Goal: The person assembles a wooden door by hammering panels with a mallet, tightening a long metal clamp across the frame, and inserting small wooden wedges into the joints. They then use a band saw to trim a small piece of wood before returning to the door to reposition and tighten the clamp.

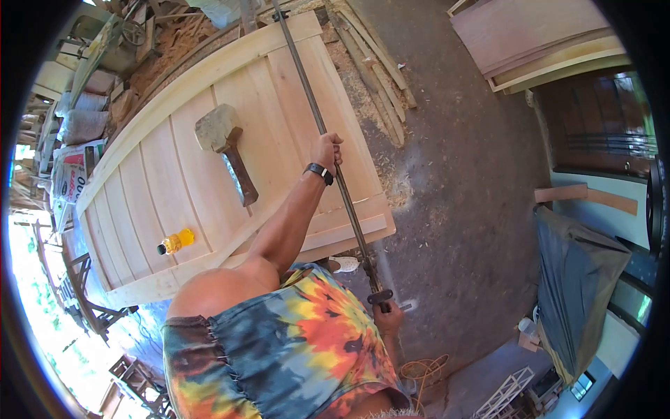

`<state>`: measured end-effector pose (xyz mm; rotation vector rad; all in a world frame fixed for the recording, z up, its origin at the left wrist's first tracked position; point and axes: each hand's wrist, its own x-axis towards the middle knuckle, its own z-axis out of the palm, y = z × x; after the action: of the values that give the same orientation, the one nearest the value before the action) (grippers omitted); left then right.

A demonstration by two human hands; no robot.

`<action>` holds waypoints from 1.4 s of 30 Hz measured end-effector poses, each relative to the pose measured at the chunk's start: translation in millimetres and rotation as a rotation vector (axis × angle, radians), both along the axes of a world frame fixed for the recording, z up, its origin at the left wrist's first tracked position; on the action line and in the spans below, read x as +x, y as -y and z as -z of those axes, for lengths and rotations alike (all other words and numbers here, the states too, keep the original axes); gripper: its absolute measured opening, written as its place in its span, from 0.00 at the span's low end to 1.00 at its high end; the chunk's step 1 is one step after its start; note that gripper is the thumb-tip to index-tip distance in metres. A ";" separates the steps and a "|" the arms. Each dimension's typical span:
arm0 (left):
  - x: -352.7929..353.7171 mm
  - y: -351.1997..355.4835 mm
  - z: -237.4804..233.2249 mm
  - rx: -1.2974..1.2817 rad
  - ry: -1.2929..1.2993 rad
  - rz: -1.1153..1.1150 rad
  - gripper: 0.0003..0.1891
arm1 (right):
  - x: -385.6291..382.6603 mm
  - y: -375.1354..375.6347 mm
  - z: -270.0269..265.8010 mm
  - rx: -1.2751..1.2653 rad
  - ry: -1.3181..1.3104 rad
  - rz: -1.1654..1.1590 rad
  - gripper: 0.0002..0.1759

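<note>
A long metal bar clamp lies across the wooden door panel, reaching past its near edge. My left hand, with a dark watch on the wrist, is wrapped around the clamp's bar at about its middle. At the clamp's screw end, my right hand is closed around the handle, partly hidden by the screw head. A large wooden mallet rests on the panel to the left of the bar. Farther left, a yellow bottle with a dark cap lies on its side on the panel.
Wood strips and shavings lie on the floor beyond the panel. Stacked boards stand at the upper right. A dark cover drapes something at the right. An orange cord is on the floor. Filled sacks stand at the left.
</note>
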<state>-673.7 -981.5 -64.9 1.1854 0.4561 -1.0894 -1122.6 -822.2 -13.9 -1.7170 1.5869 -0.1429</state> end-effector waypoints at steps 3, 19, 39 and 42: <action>-2.8 1.4 -6.8 0.007 0.024 -0.004 0.12 | -2.2 -2.3 3.6 0.000 -0.023 -0.005 0.12; 0.2 -2.0 -3.1 -0.005 0.047 0.022 0.11 | -0.1 -7.7 14.9 -0.028 0.010 0.018 0.12; -1.9 -8.8 6.4 0.004 0.196 0.169 0.12 | -12.2 1.0 0.0 0.012 0.024 -0.037 0.19; -19.4 -39.9 -14.3 0.114 0.466 0.290 0.15 | -14.1 2.6 -0.9 -0.008 0.031 -0.057 0.19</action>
<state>-693.0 -941.7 -50.6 1.5896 -0.0177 -0.9959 -1136.7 -824.8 -13.0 -1.7566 1.5149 -0.1472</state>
